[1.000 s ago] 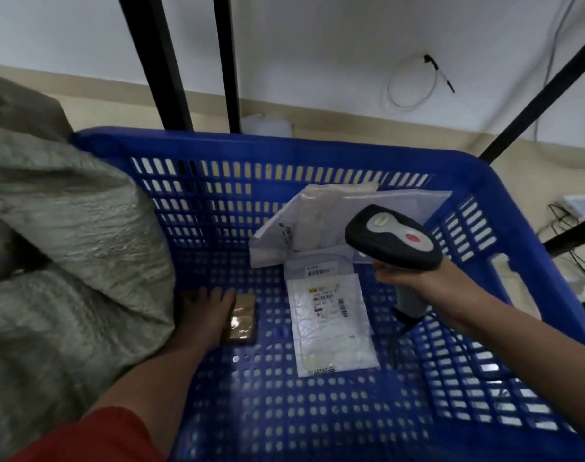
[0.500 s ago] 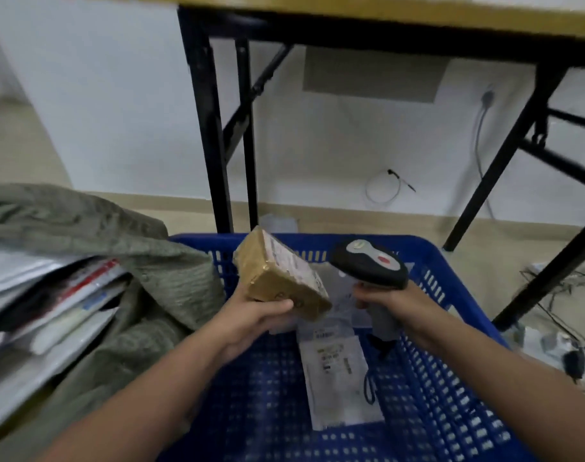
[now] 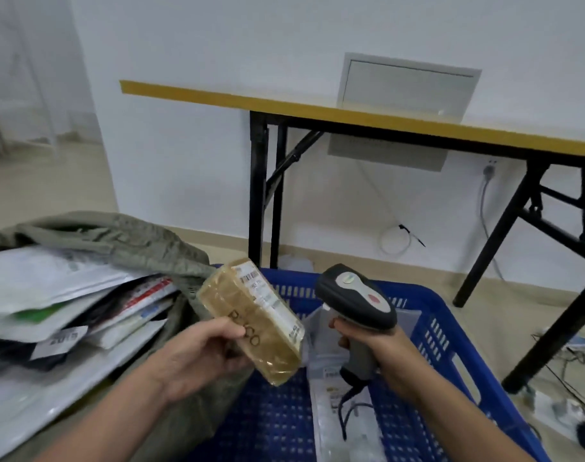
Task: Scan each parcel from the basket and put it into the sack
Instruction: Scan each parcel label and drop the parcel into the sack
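Left grip (image 3: 197,358): clenched round the near end of the brown parcel (image 3: 247,315), thumb on top and fingers underneath, so the long upper face stays uncovered.
Parcel: held in the air at lower centre of the frame, above the near left corner of the blue basket (image 3: 448,341). It is tilted so its white label (image 3: 267,295) faces up and to the right.
Right grip (image 3: 378,345): wrapped round the handle of the scanner (image 3: 354,300). I cannot tell whether the trigger is pressed.
Scanner: its head sits just right of the parcel without touching it, nose angled toward the label. I judge the scan is the step in hand.
Sack (image 3: 117,238): olive cloth at the left of the frame, touching the basket, its mouth open toward me and stuffed with flat mailers (image 3: 57,285). Being that close, it needs only a short swing left once the code reads.
Basket: flat pouches (image 3: 361,438) lie on its floor beneath the scanner, so more parcels wait.
Surface: basket and sack appear to stand on the pale floor (image 3: 51,188), not on any counter.
Room: behind stands a folding table (image 3: 351,116) with a yellow edge and black legs. Beyond it are a white wall with a grey panel (image 3: 404,91) and a coiled cable (image 3: 396,240). Loose leads lie at the lower right.
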